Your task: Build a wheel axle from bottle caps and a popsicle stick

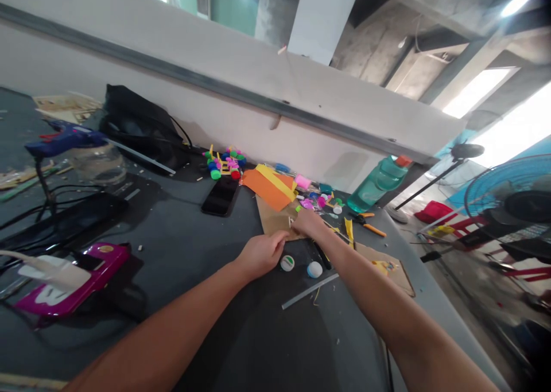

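Note:
My left hand [263,253] is closed in a pinch at the near edge of a brown cardboard piece [269,215]. Just beyond it my right hand [307,224] is also closed, its fingertips over the same cardboard. A small pale bit shows by the right fingertips, but I cannot make out what either hand holds. Two round caps, one white and green [287,263] and one white and blue [314,270], lie on the table close to my hands. A translucent glue stick [309,291] rests nearer to me. Orange paper [267,189] with a yellow strip [275,181] overlaps the cardboard.
Colourful small toy parts [224,163] and a phone [220,196] lie behind. A teal bottle [373,185] and orange-handled pliers [371,225] are at right. Leftward are a blue glue gun [64,138] on a jar and a magenta power strip [101,274]. A fan [516,202] stands beyond the table's edge.

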Tool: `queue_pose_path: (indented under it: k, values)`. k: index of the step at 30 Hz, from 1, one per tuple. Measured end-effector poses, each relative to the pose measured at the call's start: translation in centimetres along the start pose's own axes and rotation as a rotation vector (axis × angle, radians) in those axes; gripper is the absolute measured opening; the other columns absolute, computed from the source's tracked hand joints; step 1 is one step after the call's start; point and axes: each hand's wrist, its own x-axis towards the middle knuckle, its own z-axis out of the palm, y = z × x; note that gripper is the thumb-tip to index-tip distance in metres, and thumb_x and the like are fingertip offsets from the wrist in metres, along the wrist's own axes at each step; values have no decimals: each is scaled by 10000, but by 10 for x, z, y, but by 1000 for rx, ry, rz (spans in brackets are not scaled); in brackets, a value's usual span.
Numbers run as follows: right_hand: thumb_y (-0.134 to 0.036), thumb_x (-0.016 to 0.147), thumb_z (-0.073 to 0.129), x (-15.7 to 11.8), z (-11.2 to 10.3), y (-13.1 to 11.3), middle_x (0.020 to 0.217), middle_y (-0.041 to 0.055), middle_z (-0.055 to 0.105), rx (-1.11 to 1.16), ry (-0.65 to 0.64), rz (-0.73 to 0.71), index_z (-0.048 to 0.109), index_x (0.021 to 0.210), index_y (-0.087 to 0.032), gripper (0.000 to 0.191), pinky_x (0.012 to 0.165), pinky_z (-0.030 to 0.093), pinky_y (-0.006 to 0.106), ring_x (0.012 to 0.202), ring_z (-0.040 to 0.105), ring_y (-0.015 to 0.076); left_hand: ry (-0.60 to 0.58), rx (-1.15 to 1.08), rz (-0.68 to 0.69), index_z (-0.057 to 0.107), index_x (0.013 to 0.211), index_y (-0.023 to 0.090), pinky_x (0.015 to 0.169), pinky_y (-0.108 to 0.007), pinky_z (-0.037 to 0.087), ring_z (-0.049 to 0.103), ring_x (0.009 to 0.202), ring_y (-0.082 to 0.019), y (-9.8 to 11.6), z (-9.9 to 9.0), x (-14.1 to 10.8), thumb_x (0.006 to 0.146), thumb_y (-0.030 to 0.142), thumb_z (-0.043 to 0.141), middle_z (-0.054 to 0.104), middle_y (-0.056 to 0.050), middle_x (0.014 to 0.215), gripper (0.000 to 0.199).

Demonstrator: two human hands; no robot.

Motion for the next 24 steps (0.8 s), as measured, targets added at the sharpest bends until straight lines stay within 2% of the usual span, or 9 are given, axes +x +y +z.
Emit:
queue_pose_path:
  k: [10, 17, 19, 21, 24]
  values:
    - [-244, 749, 581, -11, 8, 7, 1029, 219, 692, 58, 5, -60, 695, 992, -83, 313, 759, 486, 314, 980, 655, 321, 80, -54, 24, 578, 1173, 203, 729, -272, 478, 680, 856, -196, -4, 2, -1, 923, 233, 378, 721, -46, 996, 322]
    - [-169, 692, 605, -19, 10, 15, 963, 205, 698, 270, 55, -86, 690, 831, -95, 179, 754, 454, 300, 960, 646, 305, 80, -70, 44, 600, 1127, 195, 662, -246, 458, 665, 751, -168, -4, 1, 0, 917, 215, 391, 720, -36, 883, 298]
    - [-160, 664, 611, -22, 8, 16, 850, 171, 702, 378, 77, -77, 665, 733, -111, 101, 698, 448, 283, 879, 652, 279, 106, -82, 37, 603, 1118, 187, 661, -246, 456, 657, 732, -163, -4, 0, 0, 914, 209, 395, 713, -36, 858, 292]
    - [-189, 680, 585, -32, 6, 16, 705, 102, 671, 513, 88, -74, 627, 690, -136, 68, 603, 430, 253, 728, 636, 216, 148, -103, 32, 606, 1106, 185, 681, -249, 456, 651, 738, -162, -4, -2, 0, 914, 211, 400, 707, -37, 849, 283]
    - [-271, 785, 451, -62, 4, 17, 567, -2, 562, 751, 63, -91, 578, 761, -165, 167, 448, 350, 209, 486, 501, 115, 187, -167, 37, 622, 1060, 189, 712, -250, 451, 641, 762, -163, 2, -4, -1, 924, 240, 410, 698, -35, 833, 257]
